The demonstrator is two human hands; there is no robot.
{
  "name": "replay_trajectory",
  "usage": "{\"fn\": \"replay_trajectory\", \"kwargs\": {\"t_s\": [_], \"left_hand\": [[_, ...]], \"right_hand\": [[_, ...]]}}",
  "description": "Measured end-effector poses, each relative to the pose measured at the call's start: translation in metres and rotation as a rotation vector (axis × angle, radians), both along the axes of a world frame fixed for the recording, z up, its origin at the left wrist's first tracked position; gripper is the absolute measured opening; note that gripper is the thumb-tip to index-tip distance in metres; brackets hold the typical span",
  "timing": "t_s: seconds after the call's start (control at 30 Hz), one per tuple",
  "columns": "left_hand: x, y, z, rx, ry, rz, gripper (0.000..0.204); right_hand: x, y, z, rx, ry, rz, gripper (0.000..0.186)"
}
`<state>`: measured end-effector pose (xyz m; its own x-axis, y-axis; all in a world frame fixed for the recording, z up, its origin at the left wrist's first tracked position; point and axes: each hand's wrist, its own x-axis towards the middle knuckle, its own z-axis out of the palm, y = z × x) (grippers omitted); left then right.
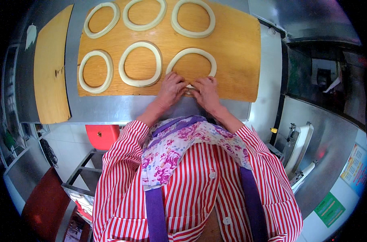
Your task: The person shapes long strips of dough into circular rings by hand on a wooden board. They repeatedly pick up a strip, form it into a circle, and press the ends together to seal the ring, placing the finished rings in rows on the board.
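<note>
A dough ring (pixel 194 51) lies at the front right of a wooden board (pixel 236 56), its near side between my hands. My left hand (pixel 173 86) has its fingers curled and closed on the ring's near left part. Close beside it, my right hand (pixel 206 92) is closed on the near right part. A short pale piece of dough shows between my fingertips; how its ends meet is hidden. Two more dough rings, a middle one (pixel 160 64) and a left one (pixel 110 66), lie in the same row.
Three dough rings, among them one at the far right (pixel 212 20), form the back row. The board rests on a metal table (pixel 110 109). A second wooden board (pixel 50 80) lies at the left. Below the table's front edge is a red seat (pixel 102 136).
</note>
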<state>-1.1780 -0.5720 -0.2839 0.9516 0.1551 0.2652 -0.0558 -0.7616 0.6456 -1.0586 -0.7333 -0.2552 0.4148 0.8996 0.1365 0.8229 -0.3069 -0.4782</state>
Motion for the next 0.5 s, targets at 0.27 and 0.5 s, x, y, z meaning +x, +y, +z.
{"fn": "replay_trajectory", "kwargs": {"t_s": [0.27, 0.5], "left_hand": [[-0.005, 0.008, 0.017, -0.076, -0.002, -0.033, 0.044], [-0.001, 0.001, 0.02, -0.135, -0.012, 0.009, 0.043]], "right_hand": [[0.0, 0.006, 0.001, 0.014, 0.066, 0.013, 0.018], [0.003, 0.005, -0.01, 0.056, 0.02, 0.048, 0.013]]}}
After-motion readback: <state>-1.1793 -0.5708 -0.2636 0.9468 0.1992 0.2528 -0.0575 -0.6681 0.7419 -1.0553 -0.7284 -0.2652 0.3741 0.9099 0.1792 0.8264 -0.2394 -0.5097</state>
